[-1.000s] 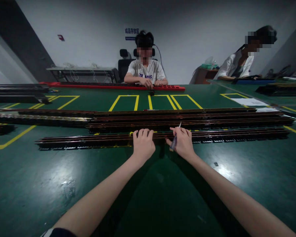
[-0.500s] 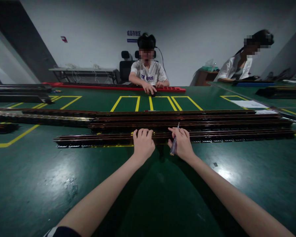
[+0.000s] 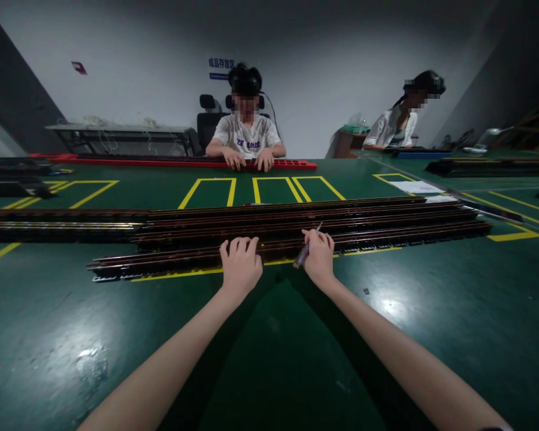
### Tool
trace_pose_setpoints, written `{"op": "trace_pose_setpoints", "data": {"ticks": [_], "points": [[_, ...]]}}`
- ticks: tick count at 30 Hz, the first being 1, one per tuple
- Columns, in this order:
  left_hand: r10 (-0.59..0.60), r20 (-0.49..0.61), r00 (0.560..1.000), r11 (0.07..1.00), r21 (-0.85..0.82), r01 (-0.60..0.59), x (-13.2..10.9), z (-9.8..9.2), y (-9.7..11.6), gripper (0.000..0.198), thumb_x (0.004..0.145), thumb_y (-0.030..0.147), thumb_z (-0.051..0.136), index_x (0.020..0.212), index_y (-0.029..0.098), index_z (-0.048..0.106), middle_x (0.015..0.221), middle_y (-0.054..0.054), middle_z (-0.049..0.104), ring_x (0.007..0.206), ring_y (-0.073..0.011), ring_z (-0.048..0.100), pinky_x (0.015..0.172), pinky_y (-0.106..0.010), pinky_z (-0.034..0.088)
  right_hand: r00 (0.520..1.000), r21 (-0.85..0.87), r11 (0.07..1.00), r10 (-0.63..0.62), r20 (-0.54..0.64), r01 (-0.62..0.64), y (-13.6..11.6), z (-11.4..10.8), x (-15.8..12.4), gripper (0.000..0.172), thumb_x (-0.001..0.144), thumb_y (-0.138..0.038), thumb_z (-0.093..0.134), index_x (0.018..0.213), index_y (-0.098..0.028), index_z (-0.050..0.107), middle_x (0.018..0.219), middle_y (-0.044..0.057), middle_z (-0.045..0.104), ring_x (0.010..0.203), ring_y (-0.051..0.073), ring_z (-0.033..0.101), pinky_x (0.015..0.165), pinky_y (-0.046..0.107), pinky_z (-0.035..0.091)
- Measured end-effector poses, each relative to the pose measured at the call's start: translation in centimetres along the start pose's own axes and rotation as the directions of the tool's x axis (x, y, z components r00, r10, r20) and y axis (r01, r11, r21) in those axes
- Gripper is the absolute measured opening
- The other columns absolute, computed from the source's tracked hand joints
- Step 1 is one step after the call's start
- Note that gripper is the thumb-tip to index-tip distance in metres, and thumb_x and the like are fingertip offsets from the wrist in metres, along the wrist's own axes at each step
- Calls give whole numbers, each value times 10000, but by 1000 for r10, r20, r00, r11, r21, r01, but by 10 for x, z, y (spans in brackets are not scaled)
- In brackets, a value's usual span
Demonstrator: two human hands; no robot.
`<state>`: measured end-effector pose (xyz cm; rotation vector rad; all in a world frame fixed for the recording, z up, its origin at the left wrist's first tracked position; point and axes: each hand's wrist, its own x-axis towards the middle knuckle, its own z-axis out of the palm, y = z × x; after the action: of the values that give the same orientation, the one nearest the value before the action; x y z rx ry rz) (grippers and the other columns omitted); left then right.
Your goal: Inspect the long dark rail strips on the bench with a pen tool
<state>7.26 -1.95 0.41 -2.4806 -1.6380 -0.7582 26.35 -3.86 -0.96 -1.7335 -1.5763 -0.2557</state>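
My left hand (image 3: 241,269) curls its fingers over the near bundle of long dark strips (image 3: 166,261), left of its middle. In my right hand (image 3: 320,258) is a slim screwdriver (image 3: 301,256) with a see-through purplish handle. Its thin metal tip points up and away from me, above the strips, while the handle end points back toward me. The fingers of this hand also rest at the near bundle; whether they press on it, I cannot tell. Directly behind lies a wider stack of similar dark strips (image 3: 363,206) with reddish-brown edges.
More dark strips (image 3: 63,224) lie to the left on the green table (image 3: 269,371), which has yellow tape outlines. Across it, a co-worker (image 3: 247,134) has both hands at a long red tray (image 3: 296,164). Another person (image 3: 393,129) works at the right, beyond white paper (image 3: 415,187).
The view has swung right, so the scene sits further left. The near bundle now slants more, its left end closer to me. The co-worker opposite has moved both hands onto the red tray.
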Motion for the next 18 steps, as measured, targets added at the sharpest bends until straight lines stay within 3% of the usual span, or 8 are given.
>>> {"op": "trace_pose_setpoints", "data": {"ticks": [5,12,18], "points": [[14,-26,1000,1000,9,-14,1,6,-3,439,901,266,371,1260,130,584,1213,-137,629,1187,-285,517,1077,-546,304,991,-26,996,83,-107,-86,3,2,-1,319,588,-17,425,835,-219,420,953,84,639,1045,272,513,1019,472,290],[37,-74,997,998,47,-33,2,8,-4,427,931,319,388,1261,136,588,1225,-146,625,1189,-291,519,1068,-520,324,965,-41,974,212,-154,-221,10,1,5,344,598,-27,422,883,-218,435,953,67,628,1064,258,510,1059,485,241],[35,-61,998,998,49,-32,5,7,-5,387,944,303,413,1262,167,588,1247,-138,621,1199,-287,526,1062,-523,336,973,-67,979,180,-147,-191,24,0,8,234,653,-60,452,792,-228,366,955,86,644,1029,259,523,1037,482,269]]}}
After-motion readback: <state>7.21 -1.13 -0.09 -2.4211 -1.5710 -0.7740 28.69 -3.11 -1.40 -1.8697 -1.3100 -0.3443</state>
